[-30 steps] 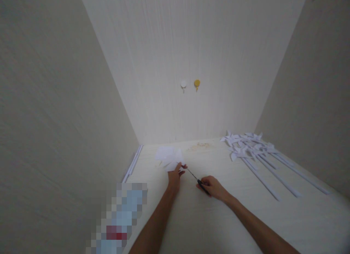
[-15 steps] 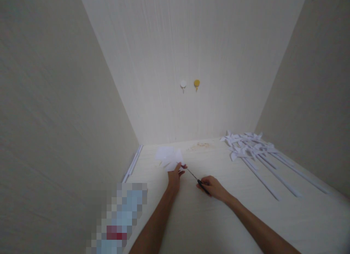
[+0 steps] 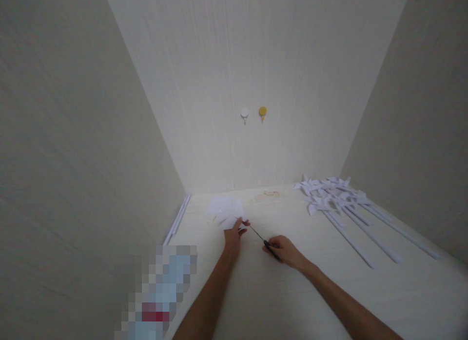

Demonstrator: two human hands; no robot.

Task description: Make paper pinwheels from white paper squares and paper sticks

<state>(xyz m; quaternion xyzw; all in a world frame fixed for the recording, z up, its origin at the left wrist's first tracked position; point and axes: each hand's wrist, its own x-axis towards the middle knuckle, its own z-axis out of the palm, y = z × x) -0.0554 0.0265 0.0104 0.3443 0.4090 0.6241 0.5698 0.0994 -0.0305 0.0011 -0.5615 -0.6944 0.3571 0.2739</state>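
White paper with slits in it is held in my left hand, whose fingers are bent over its right edge. My right hand is closed around the black handle of a thin-shafted tool, which looks like a screwdriver or an awl. The shaft points up and left, and its tip ends at my left fingertips. Whether it touches the paper there I cannot tell. Behind the held paper, another white paper sheet lies flat on the pale table.
Several paper pinwheels on rolled paper sticks lie overlapping at the right. Rolled paper sticks rest along the left wall. A blurred-out object is at lower left. A white hook and a yellow hook are on the back wall.
Almost nothing differs. Both hands keep their places, and the tool's tip stays by my left fingertips; the whole view has shifted very slightly.
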